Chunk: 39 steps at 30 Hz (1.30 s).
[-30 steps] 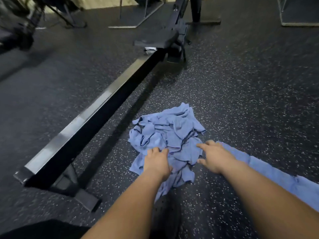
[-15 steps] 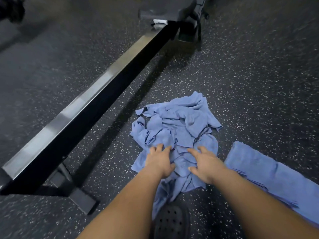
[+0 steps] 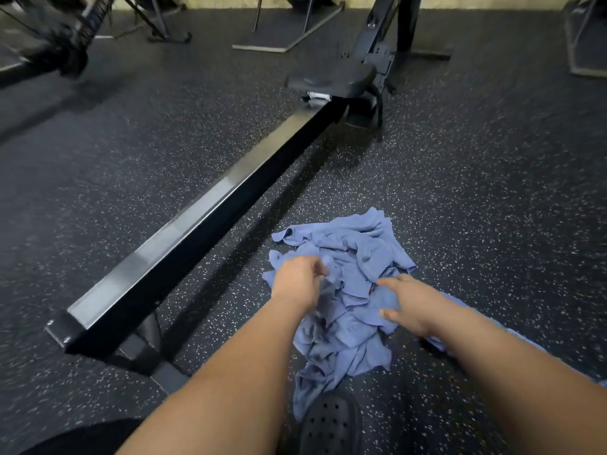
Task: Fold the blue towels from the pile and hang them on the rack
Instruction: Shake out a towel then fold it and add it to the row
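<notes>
A crumpled pile of blue towels (image 3: 356,257) lies on the speckled black floor just ahead of me. My left hand (image 3: 297,280) is on the pile's left side, fingers curled round a bunch of blue cloth. My right hand (image 3: 410,303) sits on the pile's right side, its fingers bent into the fabric, thumb against the cloth. A flatter blue towel (image 3: 460,302) lies on the floor to the right, mostly hidden under my right forearm. No rack for hanging is clearly visible.
A long black rowing machine rail (image 3: 197,224) runs diagonally from near left to its seat (image 3: 331,78) at the back. My black perforated shoe (image 3: 328,425) is below the pile. Other gym equipment (image 3: 65,37) stands at the far edge.
The camera has tilted back up, showing more of the room. My left hand has moved forward and curled into the cloth; my right hand has shifted to the pile's right edge.
</notes>
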{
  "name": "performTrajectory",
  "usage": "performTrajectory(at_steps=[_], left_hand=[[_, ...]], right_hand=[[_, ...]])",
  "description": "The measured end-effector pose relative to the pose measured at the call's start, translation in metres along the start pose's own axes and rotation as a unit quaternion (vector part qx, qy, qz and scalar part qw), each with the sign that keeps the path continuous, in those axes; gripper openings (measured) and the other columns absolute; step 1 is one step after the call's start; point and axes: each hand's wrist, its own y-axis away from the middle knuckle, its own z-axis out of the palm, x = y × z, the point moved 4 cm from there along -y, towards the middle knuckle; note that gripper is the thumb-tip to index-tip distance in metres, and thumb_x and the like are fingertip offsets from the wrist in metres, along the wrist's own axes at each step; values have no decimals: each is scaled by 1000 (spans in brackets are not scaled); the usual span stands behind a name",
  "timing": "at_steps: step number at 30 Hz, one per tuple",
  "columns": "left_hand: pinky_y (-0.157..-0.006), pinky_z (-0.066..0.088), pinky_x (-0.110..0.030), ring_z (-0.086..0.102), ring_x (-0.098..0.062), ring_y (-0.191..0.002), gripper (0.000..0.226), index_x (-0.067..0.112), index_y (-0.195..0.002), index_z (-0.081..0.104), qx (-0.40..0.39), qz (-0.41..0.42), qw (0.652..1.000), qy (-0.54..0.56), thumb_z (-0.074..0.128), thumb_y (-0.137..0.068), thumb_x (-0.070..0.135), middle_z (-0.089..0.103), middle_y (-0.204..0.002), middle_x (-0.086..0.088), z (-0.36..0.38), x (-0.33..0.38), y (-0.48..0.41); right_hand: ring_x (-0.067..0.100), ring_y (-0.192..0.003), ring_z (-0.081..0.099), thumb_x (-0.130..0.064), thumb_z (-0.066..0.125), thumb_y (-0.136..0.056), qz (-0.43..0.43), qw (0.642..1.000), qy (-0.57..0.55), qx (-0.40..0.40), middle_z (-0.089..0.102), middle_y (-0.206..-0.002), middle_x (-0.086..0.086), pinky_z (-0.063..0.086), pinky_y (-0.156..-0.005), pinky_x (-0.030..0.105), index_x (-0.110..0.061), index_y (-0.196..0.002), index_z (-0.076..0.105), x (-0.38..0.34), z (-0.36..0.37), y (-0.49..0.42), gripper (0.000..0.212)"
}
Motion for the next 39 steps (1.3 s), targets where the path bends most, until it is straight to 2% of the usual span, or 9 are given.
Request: performTrajectory(at_steps=[3,9,13,16,19,23,29,33,39], left_hand=[[-83,54,-27,69,-16,-88,14,31,-93,70,24,24,997,73,71,-94,17,73,-93,10,-31,23,16],[-76,55,-29,68,-11,-74,16,37,-90,71,60,108,971,203,80,-88,24,74,-81,9,-96,79,65],[-81,59,-33,66,-6,-72,19,33,-102,75,43,154,938,309,82,-90,21,72,-79,6,-130,119,110],[-81,59,-33,71,-8,-78,25,27,-111,75,17,169,906,387,84,-90,17,78,-85,-3,-148,139,147],[-76,54,-30,71,-6,-81,33,26,-121,70,-30,183,879,438,83,-91,18,81,-91,-2,-160,154,178],[-84,53,-25,71,-1,-85,39,23,-134,66,-57,226,862,450,76,-97,12,81,-97,1,-167,174,210],[-76,52,-23,66,-3,-81,36,27,-132,70,-83,277,850,440,70,-100,9,76,-90,11,-152,208,230],[-73,48,-13,66,5,-75,14,13,-110,80,-70,296,859,412,74,-98,10,78,-85,12,-138,236,236],[-65,45,-19,60,5,-64,7,24,-88,79,-73,319,884,333,81,-92,29,73,-72,17,-106,282,227]], right_hand=[[29,-143,49,-50,68,-97,-10,999,-15,28,42,-161,5,43,-115,42,-35,-164,30,-12,-33,30,79],[16,-110,67,-51,75,-92,-59,977,-137,152,63,-140,-8,52,-100,35,-48,-152,48,-52,-84,112,65],[6,-116,66,-49,81,-88,-83,935,-239,249,69,-128,-22,50,-99,30,-44,-138,61,-71,-101,171,54],[-4,-105,68,-43,82,-89,-110,886,-294,340,74,-106,-26,54,-97,30,-42,-113,71,-84,-113,214,27],[-1,-98,72,-30,81,-92,-110,840,-341,408,76,-99,-23,57,-95,34,-39,-102,72,-89,-117,252,16],[1,-90,72,-22,79,-95,-95,813,-371,439,77,-94,-18,58,-86,29,-34,-101,74,-86,-115,293,14],[-1,-85,71,-18,82,-92,-75,804,-330,490,75,-91,-24,49,-74,10,-40,-104,70,-67,-117,341,28],[3,-91,73,-17,81,-93,-65,809,-307,496,77,-95,-20,56,-83,21,-36,-112,73,-44,-118,362,28],[6,-90,72,-20,77,-96,-17,821,-249,513,76,-97,-19,59,-85,35,-33,-103,75,5,-117,380,15]])
